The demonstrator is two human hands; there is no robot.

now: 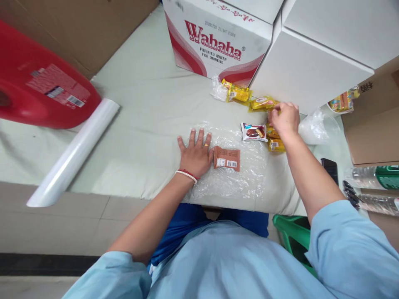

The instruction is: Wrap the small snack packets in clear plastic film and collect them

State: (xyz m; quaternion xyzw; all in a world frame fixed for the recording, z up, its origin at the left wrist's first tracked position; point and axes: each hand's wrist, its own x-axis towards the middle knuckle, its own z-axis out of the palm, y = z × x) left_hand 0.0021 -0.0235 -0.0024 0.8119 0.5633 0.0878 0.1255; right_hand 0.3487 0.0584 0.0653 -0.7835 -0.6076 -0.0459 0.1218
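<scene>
My left hand [195, 157] lies flat with fingers spread on a clear plastic sheet [227, 185]. Just right of its thumb is a brown snack packet [227, 158] with a barcode, lying on the sheet. A white packet with a chocolate pie picture [254, 132] sits farther right, near the sheet's edge. My right hand [284, 119] reaches down among yellow snack packets [263, 103], its fingers bent together. Whatever is in those fingers is hidden. More yellow packets [276, 145] show just below that hand, and another yellow packet [239, 94] lies to its left.
A Wahaha water carton [218, 41] and a white box [307, 66] stand at the back. On the left are a red jug [40, 79] and a white roll [75, 153]. To the right lie a phone [329, 170], plastic bottles [370, 177] and a clear bag [319, 126].
</scene>
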